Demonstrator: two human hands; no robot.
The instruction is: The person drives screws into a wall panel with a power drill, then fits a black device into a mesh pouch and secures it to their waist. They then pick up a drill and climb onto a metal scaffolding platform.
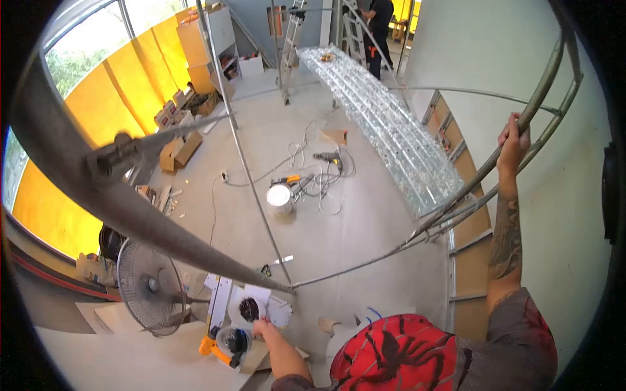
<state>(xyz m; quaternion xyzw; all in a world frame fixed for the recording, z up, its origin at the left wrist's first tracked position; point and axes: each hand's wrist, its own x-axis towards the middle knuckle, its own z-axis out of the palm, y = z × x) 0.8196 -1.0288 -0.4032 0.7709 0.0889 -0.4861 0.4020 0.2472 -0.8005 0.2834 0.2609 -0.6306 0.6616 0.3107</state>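
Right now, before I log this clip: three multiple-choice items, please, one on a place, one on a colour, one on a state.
1. Where is the right hand? A on the curved metal bar; B on the fan; C on a ladder.
2. What colour is the wall below the windows? A blue; B yellow; C green.
3. How are the right hand's fingers? A spread flat; B pointing; C curled around the bar.
Key: 1 A, it grips the bar overhead; 2 B, the panels are yellow; 3 C, they wrap the bar.
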